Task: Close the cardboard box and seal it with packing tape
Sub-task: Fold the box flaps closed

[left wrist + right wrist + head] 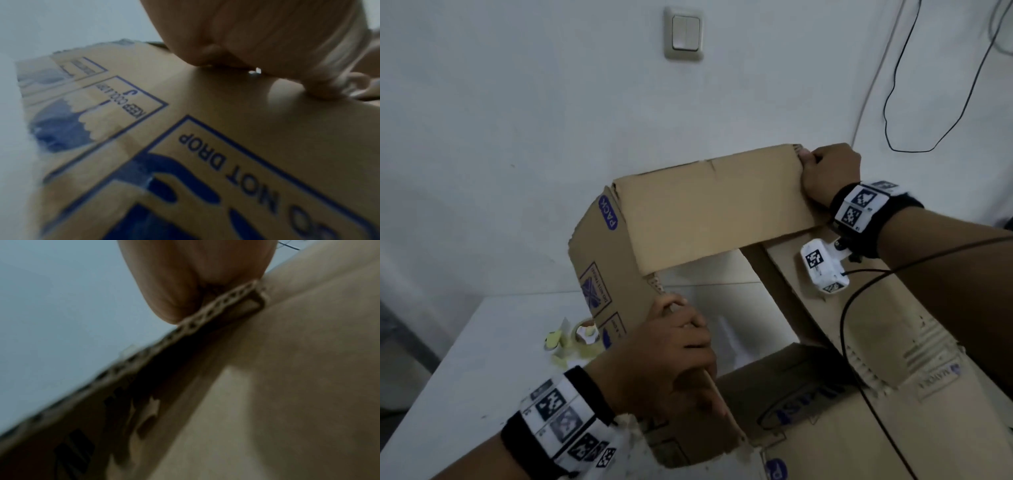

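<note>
a person stands the cardboard box (688, 219) open on a white tabletop (482, 349), its flaps not yet folded shut. the left hand (671, 353) curls its fingers (671, 303) over the top edge of the near-left printed panel, while the right hand (828, 171) pinches the far flap at its right corner, close to the wall. the step in hand appears to be squaring up the box before closing; next, the flaps likely need folding inward. a roll of packing tape (585, 334) lies on the tabletop just left of the box, untouched. the far edge meets the wall, leaving free room mainly along the tabletop's left side.
</note>
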